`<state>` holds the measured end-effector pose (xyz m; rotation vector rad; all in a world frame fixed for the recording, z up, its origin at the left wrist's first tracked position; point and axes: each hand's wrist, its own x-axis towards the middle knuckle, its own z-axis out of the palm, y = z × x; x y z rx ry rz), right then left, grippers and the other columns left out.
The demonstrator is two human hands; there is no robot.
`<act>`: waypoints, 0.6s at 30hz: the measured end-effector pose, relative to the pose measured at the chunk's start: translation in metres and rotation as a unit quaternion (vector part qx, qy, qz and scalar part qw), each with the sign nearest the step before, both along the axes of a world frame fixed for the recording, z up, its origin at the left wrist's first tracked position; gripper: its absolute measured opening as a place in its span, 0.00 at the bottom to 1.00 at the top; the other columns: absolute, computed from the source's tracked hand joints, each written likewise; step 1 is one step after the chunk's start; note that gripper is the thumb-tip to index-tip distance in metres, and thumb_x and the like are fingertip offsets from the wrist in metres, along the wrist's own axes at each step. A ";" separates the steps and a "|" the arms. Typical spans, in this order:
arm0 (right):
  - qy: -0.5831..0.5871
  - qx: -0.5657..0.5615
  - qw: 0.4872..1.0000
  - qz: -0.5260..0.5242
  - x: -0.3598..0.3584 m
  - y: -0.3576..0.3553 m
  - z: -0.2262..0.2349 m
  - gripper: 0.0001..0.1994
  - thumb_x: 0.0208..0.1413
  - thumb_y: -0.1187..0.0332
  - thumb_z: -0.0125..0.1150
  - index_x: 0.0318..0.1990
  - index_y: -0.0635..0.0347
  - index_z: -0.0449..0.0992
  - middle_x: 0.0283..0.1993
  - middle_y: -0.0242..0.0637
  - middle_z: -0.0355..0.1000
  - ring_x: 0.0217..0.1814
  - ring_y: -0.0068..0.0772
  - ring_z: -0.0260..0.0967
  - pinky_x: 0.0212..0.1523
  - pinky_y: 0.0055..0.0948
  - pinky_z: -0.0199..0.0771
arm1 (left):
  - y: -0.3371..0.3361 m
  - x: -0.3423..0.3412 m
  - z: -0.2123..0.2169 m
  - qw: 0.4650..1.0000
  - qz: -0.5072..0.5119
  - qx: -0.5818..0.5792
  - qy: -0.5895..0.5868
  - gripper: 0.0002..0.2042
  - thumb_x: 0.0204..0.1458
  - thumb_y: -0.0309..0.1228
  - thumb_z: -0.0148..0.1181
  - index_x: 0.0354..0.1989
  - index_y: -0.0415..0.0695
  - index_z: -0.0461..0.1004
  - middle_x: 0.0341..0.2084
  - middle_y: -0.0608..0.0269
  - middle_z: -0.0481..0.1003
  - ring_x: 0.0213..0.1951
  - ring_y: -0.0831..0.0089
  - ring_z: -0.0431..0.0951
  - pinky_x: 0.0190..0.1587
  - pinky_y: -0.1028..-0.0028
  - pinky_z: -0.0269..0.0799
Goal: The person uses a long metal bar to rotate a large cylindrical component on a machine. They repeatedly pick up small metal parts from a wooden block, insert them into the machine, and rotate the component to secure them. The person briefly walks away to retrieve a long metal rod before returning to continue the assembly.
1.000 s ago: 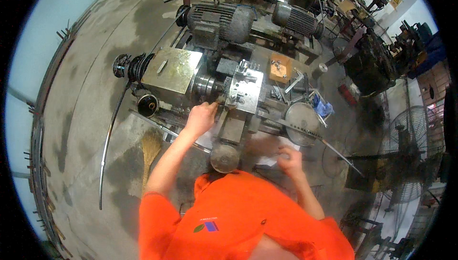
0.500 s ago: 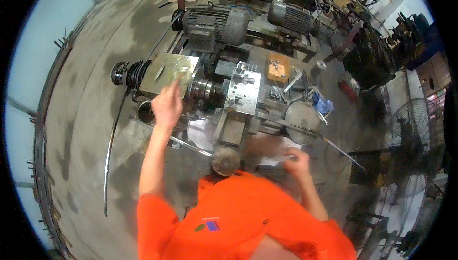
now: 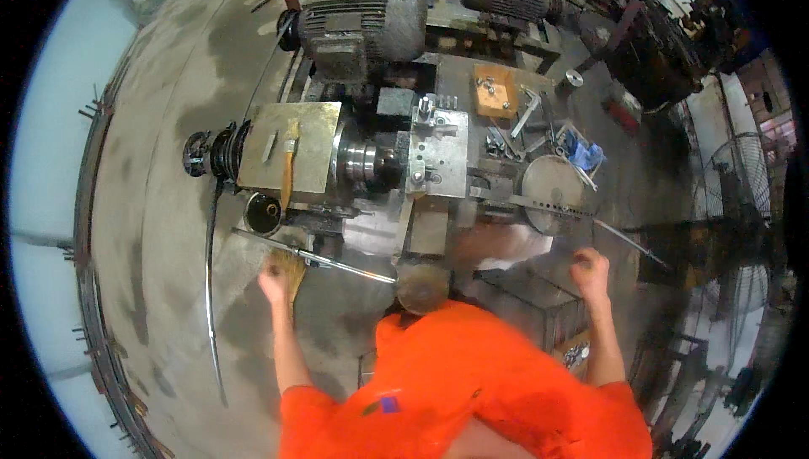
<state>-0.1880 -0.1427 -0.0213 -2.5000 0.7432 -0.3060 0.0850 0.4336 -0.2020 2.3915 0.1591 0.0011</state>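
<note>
Left fingers (image 3: 269,273) apart from a brown-handled, yellowish-bristled brush (image 3: 289,164)

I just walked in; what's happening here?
A person in an orange shirt is at a greasy metal machine, both hands apparently empty. The left hand is by a yellow straw broom, contact unclear; the right hand is nearer the person than a round grey disc. A wooden-handled brush lies on a flat brass-coloured metal cover.
</note>
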 end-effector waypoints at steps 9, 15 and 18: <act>0.091 0.021 0.995 -0.040 -0.016 0.039 -0.005 0.11 0.31 0.67 0.56 0.26 0.63 0.73 0.28 0.43 0.70 0.33 0.47 0.68 0.34 0.36 0.68 | 0.036 0.026 -0.184 0.879 -0.402 0.256 -0.015 0.09 0.52 0.33 0.46 0.24 0.45 0.69 0.23 0.66 0.69 0.21 0.71 0.67 0.26 0.70 0.64; 0.133 -0.027 0.989 -0.053 -0.034 0.044 -0.003 0.13 0.30 0.64 0.56 0.26 0.60 0.74 0.30 0.44 0.71 0.34 0.47 0.69 0.35 0.39 0.69 | 0.041 0.071 -0.179 0.863 -0.397 0.302 0.084 0.08 0.50 0.37 0.49 0.29 0.46 0.70 0.28 0.62 0.70 0.25 0.67 0.68 0.28 0.69 0.65; 0.127 -0.023 0.988 -0.082 -0.059 0.043 -0.003 0.13 0.29 0.64 0.55 0.27 0.60 0.75 0.29 0.45 0.71 0.34 0.47 0.69 0.36 0.38 0.69 | 0.036 0.079 -0.168 0.859 -0.377 0.333 0.091 0.11 0.48 0.39 0.51 0.32 0.45 0.70 0.30 0.59 0.70 0.28 0.64 0.70 0.30 0.67 0.67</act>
